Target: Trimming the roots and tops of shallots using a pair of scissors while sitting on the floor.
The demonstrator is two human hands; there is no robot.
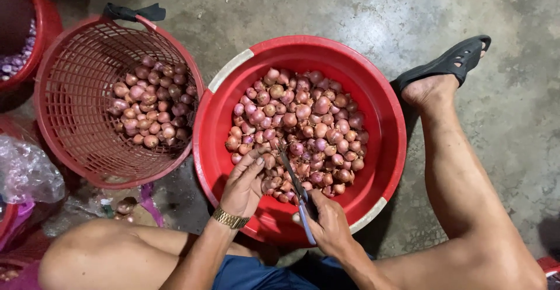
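A red mesh basket (76, 100) half full of shallots stands just left of the red basin (217, 129), whose heap of shallots (303, 129) lies under both hands. The left hand (244, 186) pinches one shallot (269, 160) between thumb and fingertips, while the right hand (328, 224) is clenched around the blue-handled scissors (296, 189), blades pointing at that bulb.
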